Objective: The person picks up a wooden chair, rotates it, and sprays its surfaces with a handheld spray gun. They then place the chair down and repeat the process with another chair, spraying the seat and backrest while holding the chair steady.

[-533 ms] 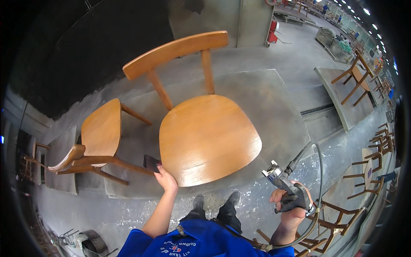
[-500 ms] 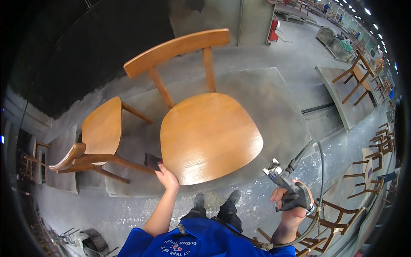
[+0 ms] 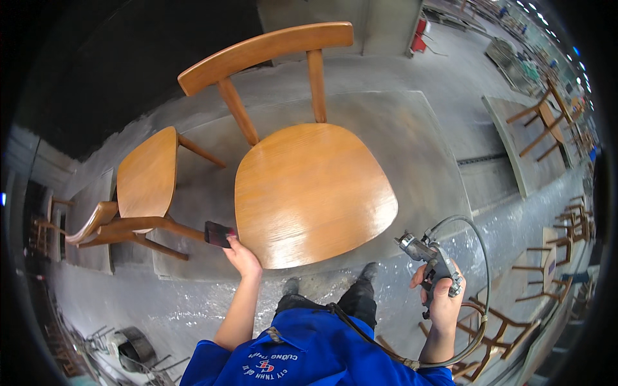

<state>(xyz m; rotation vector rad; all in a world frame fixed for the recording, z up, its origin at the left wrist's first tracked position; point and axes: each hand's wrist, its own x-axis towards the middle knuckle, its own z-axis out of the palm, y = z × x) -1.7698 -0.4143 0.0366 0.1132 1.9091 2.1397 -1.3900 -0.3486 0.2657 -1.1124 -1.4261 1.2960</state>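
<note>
A wooden chair (image 3: 315, 193) with a rounded, glossy orange-brown seat and a curved backrest stands in front of me. My left hand (image 3: 244, 258) is beside the seat's near left edge, its fingers closed on a small dark flat pad (image 3: 219, 234) with a reddish sheen. What the pad is made of I cannot tell. Out to the right, my right hand (image 3: 444, 302) is wrapped round a spray gun (image 3: 439, 262). Its metal nozzle points up and left, toward the seat, apart from it. A hose (image 3: 487, 276) loops from the gun down to my waist.
A second wooden chair (image 3: 148, 180) stands close on the left. Both chairs are on a grey platform (image 3: 412, 135). Another chair (image 3: 547, 122) sits on a platform at far right, with several chair frames (image 3: 502, 338) nearer. A dark drum (image 3: 135, 347) is at lower left.
The dark pad in my left hand has turned and shows more of its flat face. My right hand has tilted the spray gun somewhat. The whole view has shifted slightly.
</note>
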